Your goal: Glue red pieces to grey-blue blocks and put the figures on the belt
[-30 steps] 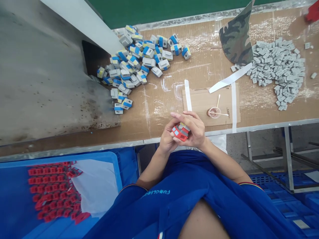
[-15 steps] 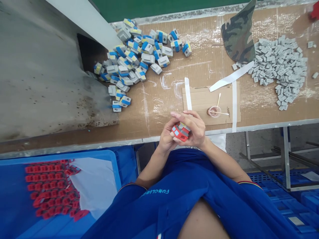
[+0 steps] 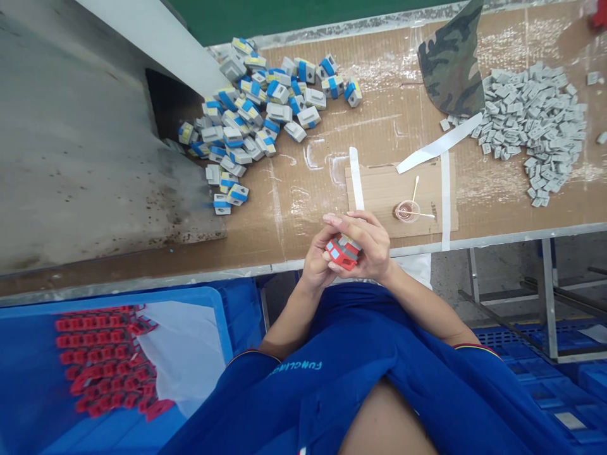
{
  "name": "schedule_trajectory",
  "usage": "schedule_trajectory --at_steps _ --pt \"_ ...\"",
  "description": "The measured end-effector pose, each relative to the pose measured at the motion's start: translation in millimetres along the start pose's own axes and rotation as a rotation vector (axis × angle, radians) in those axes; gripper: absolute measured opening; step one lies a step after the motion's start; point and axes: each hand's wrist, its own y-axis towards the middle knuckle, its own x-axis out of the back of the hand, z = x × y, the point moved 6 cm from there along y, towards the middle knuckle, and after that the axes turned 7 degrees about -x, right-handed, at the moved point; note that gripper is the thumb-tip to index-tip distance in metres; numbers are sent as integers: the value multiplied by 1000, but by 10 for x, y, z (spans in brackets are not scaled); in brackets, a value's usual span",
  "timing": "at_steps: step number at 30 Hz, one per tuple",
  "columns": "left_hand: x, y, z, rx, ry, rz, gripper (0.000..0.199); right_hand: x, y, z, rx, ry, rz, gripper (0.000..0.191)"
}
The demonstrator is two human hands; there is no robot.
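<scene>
Both of my hands meet at the table's front edge around a small red toy vehicle body (image 3: 342,251) with a light-blue window, a grey band and some yellow on top. My left hand (image 3: 318,258) is closed on its left side, thumb against the red part. From the right, my right hand (image 3: 372,246) wraps over it, with fingers lying across the top and covering part of it. Just beyond the hands, a small clear cup (image 3: 406,211) of reddish-brown liquid stands on a cardboard piece (image 3: 379,186), with cotton swabs (image 3: 415,188) in or on it.
Grey, blue and yellow toy parts (image 3: 279,112) are heaped at the back left, beside a stained metal panel (image 3: 95,158). Small grey pieces (image 3: 554,126) lie piled at right, near a camouflage cloth (image 3: 453,69). A blue crate (image 3: 28,366) at lower left holds rows of red parts (image 3: 102,354).
The camera view has shifted slightly. Both hands keep the red toy vehicle body in nearly the same grip and place.
</scene>
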Motion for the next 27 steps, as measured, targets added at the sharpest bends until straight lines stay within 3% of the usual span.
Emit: schedule_trajectory --at_steps 7,15,19,27 --pt "-21 11 -6 -11 8 -39 68 16 39 54 40 -58 -53 78" --pt "-62 1 -24 -25 -58 0 60 21 51 37 37 8 -11 84" --pt "-33 -11 -10 -26 -20 -26 66 23 55 36 47 -32 -19 76" --pt "-54 3 -22 -66 -52 13 56 -3 30 10 38 -80 -14 75"
